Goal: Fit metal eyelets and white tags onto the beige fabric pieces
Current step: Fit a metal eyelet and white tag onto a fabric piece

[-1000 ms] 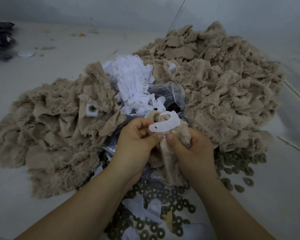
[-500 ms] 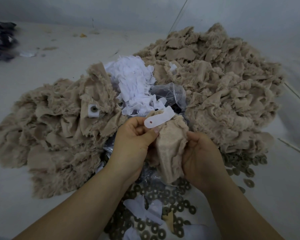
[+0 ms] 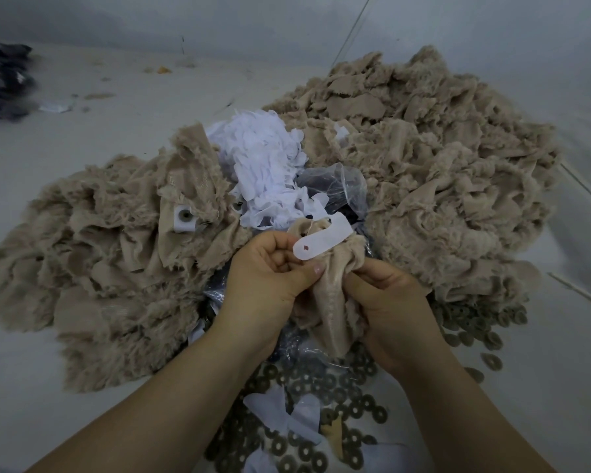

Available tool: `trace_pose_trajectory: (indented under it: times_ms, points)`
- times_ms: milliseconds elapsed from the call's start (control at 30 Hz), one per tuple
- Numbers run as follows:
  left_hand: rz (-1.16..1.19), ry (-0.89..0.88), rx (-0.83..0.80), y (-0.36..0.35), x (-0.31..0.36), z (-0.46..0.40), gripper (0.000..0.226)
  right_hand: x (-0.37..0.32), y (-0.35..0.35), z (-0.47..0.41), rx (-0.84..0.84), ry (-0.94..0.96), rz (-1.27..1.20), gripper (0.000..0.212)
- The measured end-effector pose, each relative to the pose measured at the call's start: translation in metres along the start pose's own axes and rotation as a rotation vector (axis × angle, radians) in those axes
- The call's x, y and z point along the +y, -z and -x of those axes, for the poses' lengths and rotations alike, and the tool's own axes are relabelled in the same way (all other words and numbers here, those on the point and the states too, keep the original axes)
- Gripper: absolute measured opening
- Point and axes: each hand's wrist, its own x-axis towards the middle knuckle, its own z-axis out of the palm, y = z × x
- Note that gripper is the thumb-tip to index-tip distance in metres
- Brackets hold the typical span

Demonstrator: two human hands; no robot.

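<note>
- The left hand (image 3: pixel 270 278) pinches a white tag (image 3: pixel 322 241) between thumb and forefinger, against the top of a beige fabric piece (image 3: pixel 333 302); the tag has a small punched hole near its rounded end and carries no print that can be read.
- The right hand (image 3: pixel 393 302) is closed on the same fabric piece from the right, bunching it, with the piece hanging between both hands.
- Half a second ago the right hand sat lower and more apart from the left; it has come up and closed in on the fabric, and the tag has tilted little.
- Below the hands, metal eyelets (image 3: pixel 325 387) lie scattered on the desk (image 3: pixel 31 387) with loose white scraps.
- Just beyond the hands sits a heap of white tags (image 3: pixel 263 172) beside a clear plastic bag (image 3: pixel 342 186).
- Beige fabric piles spread left (image 3: pixel 99 268) and right (image 3: pixel 440 165); one piece on the left already bears a tag with an eyelet (image 3: pixel 184 218).
</note>
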Motion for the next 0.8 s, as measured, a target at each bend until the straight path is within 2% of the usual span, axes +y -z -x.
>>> trace_pose_trajectory:
  times_ms: [133,233,433,567,800]
  points:
    - [-0.023,-0.009,-0.003,-0.0009,0.0012,0.0009,0.022,-0.0007,-0.0009,0.0012,0.056,0.094,0.129,0.019]
    - [-0.046,-0.023,-0.009,-0.0009,0.0017,0.0019,0.022,-0.0019,-0.0013,0.0035,0.092,0.237,0.288,0.029]
    - [-0.093,-0.062,0.002,-0.0022,0.0025,0.0043,0.024,-0.0010,-0.0061,0.0062,0.152,0.457,0.622,0.033]
    - [-0.150,-0.090,0.007,-0.0027,0.0039,0.0056,0.022,0.0004,-0.0067,0.0058,0.138,0.439,0.549,0.031]
    - [-0.255,-0.140,0.025,-0.0043,0.0034,0.0050,0.023,0.0039,-0.0046,0.0035,0.115,0.292,0.388,0.026]
